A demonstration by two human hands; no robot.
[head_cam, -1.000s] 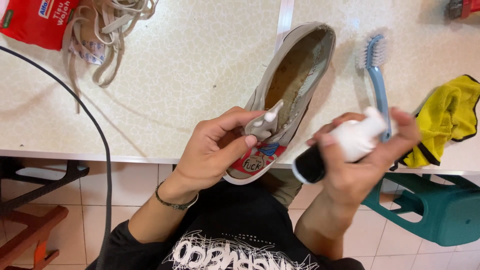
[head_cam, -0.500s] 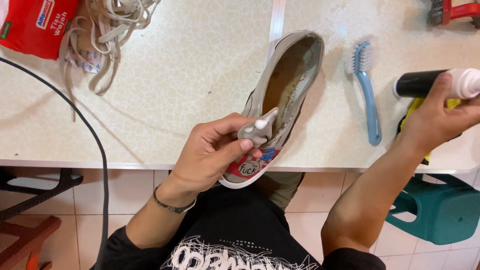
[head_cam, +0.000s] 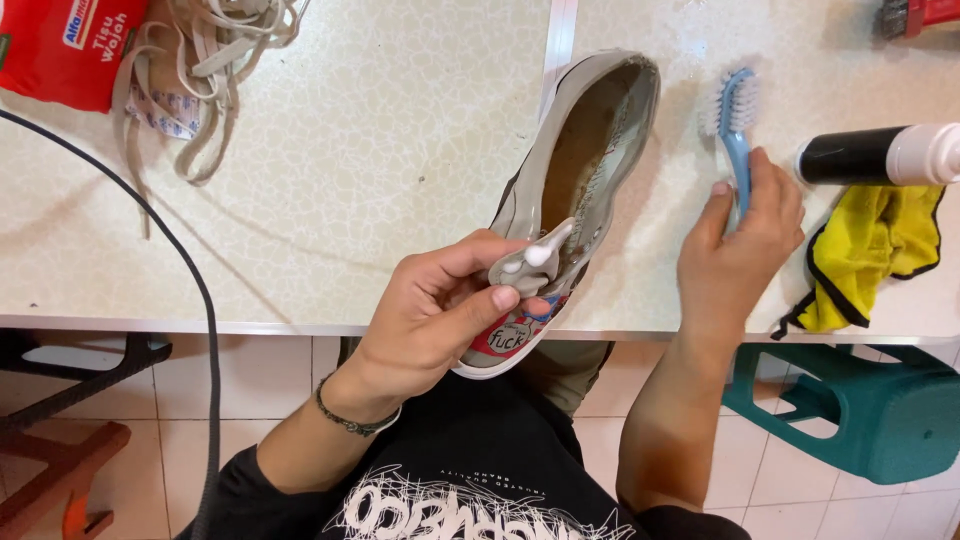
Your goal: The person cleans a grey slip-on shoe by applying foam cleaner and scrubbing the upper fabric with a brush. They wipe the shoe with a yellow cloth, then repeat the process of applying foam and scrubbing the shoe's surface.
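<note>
Two hands, left hand (head_cam: 435, 315) gripping grey shoe (head_cam: 575, 190) heel, right hand (head_cam: 740, 250) closing on blue brush (head_cam: 738, 135) handle beside it

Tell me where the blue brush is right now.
In the head view the blue brush lies on the table right of the shoe, left of the black-and-white bottle, with the right hand closing on its handle.

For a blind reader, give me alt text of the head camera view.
A person's left hand holds a grey shoe with white foam on its heel tab, while the right hand grasps a blue brush on a pale table. A black-and-white bottle, yellow cloth and loose laces lie nearby.
</note>
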